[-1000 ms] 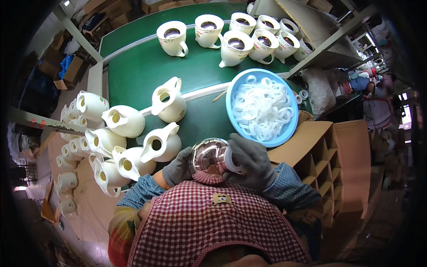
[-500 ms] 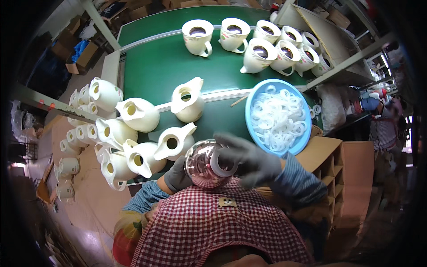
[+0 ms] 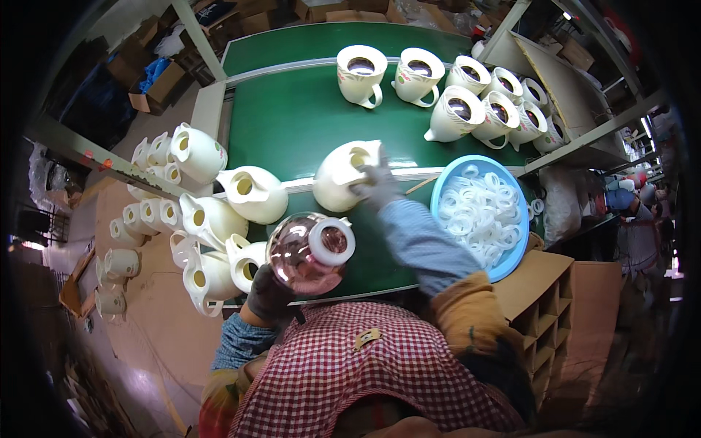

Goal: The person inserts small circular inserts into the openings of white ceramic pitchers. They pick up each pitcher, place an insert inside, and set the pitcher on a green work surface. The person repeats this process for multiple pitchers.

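Low on the left, my left hand (image 3: pixel 270 293) in a dark grey glove is closed around a shiny pinkish glass flask liner (image 3: pixel 288 255). A translucent white ring (image 3: pixel 332 242) sits round the liner's mouth, which faces up and to the right. My right hand (image 3: pixel 380 188), gloved in grey and slightly blurred, reaches forward to a cream-white jug body (image 3: pixel 339 179). Its fingers grip the jug at the spout and opening; the jug leans a little. Beside the liner stand more cream jug bodies (image 3: pixel 252 193) with open tops, one partly hidden behind the liner.
A blue basin (image 3: pixel 438 212) full of translucent rings stands right of my arm. Cream jugs with dark openings (image 3: pixel 361 73) line the far side of the green table (image 3: pixel 285 124). A cardboard box with dividers (image 3: pixel 544 314) is at lower right. More jugs (image 3: pixel 120 263) stand at far left.
My right hand has left the liner's mouth and moved forward onto a jug, which has turned and tilted. My left hand has shifted the liner left. The view has shifted slightly.
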{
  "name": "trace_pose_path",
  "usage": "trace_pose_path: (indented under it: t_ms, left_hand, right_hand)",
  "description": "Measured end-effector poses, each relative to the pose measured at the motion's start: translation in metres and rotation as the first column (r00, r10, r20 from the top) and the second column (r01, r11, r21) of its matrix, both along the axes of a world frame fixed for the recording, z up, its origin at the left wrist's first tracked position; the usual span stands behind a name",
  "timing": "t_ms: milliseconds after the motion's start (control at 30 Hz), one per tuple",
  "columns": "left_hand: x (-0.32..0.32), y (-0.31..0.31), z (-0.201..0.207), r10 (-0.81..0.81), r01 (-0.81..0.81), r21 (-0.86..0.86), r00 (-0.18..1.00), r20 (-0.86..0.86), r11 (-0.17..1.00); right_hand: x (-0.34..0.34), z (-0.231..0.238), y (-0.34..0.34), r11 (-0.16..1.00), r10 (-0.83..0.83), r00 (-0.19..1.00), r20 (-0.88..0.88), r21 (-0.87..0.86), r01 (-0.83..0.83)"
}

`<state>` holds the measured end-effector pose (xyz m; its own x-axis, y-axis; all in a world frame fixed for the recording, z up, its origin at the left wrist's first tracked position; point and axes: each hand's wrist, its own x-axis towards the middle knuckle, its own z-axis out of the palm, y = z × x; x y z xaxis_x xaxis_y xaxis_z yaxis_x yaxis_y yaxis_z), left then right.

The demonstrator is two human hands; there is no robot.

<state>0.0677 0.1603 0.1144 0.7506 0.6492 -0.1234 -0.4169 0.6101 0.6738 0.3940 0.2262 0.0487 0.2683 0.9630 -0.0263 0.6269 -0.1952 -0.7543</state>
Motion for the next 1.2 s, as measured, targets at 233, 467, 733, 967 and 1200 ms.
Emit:
trace_pose_path:
  t_ms: [233, 467, 733, 967, 1200]
  left_hand:
    - [0.027, 0.024, -0.007, -0.139, 0.185, 0.233, 0.970, -0.197, 0.955]
    - [0.075, 0.006, 0.018, -0.255, 0.257, -0.060, 0.966, 0.031, 0.965]
    - [0.101, -0.005, -0.032, -0.276, 0.463, 0.536, 0.876, -0.395, 0.706]
    - [0.161, -0.023, 0.043, 0.057, 0.444, 0.894, 0.893, -0.447, 0.060]
    - [0.157, -0.031, 0.035, -0.006, 0.461, 0.802, 0.868, -0.496, 0.379]
  right_hand:
    - [0.150, 0.134, -0.148, 0.917, 0.057, 0.861, -0.505, 0.368, 0.155]
    - [0.126, 0.148, -0.246, 0.794, 0.078, 0.996, -0.049, 0.607, -0.032]
    - [0.030, 0.139, -0.266, 0.745, 0.214, 0.976, -0.034, 0.652, -0.140]
    - [0.021, 0.127, -0.269, 0.765, 0.190, 0.978, -0.084, 0.637, -0.094]
    - [0.025, 0.126, -0.263, 0.747, 0.272, 0.952, -0.141, 0.654, -0.116]
